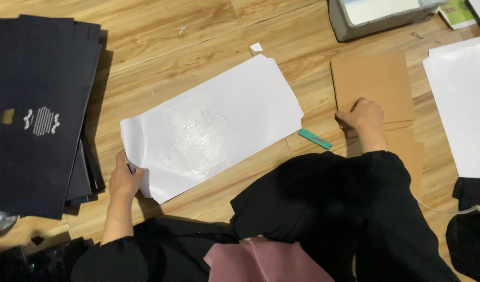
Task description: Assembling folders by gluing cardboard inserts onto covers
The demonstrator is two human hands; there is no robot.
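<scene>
the left hand (124,180) pinches the near left corner of the white sheet (214,122), thumb on top, so it is closed on the paper. the right hand (364,116) rests with curled fingers on the brown cardboard stack (373,81) at the right; i cannot tell if it grips a piece or only presses it. the sheet lies flat on the wooden floor (172,47), its middle shiny (it looks like wet glue). a small teal scraper (314,139) lies between sheet and cardboard, a stack of black folders (36,109) at far left. if the sheet is pulled by one corner, it could fold and stick to itself.
</scene>
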